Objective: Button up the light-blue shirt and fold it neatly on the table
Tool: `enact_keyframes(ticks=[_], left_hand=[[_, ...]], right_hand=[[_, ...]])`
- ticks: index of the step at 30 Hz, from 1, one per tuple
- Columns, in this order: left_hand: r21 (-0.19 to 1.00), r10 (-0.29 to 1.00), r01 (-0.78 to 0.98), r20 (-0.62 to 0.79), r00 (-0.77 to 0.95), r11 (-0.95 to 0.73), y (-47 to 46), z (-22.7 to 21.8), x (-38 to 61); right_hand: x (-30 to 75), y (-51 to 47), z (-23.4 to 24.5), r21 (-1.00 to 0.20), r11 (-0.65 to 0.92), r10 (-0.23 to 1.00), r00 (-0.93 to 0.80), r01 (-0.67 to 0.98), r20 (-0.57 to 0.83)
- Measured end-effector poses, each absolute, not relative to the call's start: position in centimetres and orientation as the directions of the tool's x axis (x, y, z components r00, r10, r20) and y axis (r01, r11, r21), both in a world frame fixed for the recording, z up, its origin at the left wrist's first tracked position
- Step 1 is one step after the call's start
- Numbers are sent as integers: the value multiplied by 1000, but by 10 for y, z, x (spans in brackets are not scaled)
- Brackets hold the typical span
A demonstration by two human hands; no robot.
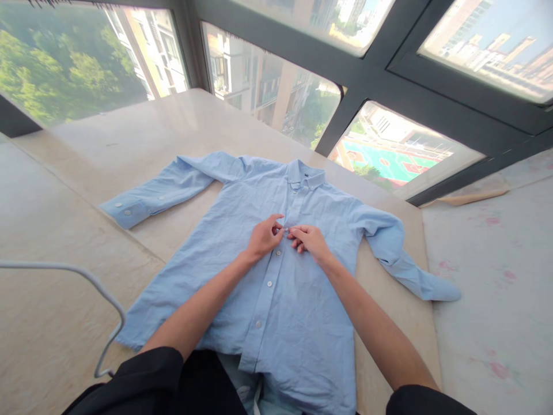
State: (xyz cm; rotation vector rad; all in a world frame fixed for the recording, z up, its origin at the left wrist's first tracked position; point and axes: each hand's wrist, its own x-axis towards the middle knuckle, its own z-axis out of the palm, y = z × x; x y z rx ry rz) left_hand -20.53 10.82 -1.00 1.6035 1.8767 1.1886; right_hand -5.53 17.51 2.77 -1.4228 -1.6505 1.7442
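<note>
Your shirt [298, 300] lies face-up on the table [142, 132], sleeves spread toward 9 and 3 o'clock. Your left hand [264, 235] and right hand [309, 239] pinch its placket at a chest button. Toward 6 o'clock two buttons look fastened. Toward 12 o'clock, the stretch below the collar seems still undone. The shirt is thin, creased blue cotton, and the table is smooth pale stone.

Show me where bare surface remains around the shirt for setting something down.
Bare ledge runs between the windows and the outstretched sleeve; more lies between that sleeve and the wire hanger. The stained surface beyond the bent sleeve is free. Crowded: the shirt, where left hand and right hand meet.
</note>
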Motion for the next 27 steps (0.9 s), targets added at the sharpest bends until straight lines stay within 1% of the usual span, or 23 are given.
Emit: enact_keyframes(ticks=[3,8,12,18,27], left_hand=[[822,938,569,217,-270,-26,108,-10,-206],[833,944,552,203,-260,-27,108,-10,-206],[815,945,580,200,-258,-14,107,-8,-206],[842,943,540,188,-274,-11,109,-9,-206],[867,941,497,183,-283,-19,110,-11,-207]], right_hand=[[-58,177,32,-860,-383,755,-424,336,-501],[-60,180,39,-807,-469,709,-392,359,-586],[-64,182,42,-780,-479,698,-364,402,-616],[-66,189,38,-740,-502,649,-371,448,-664],[-68,190,34,-751,-494,658,-376,439,-652]])
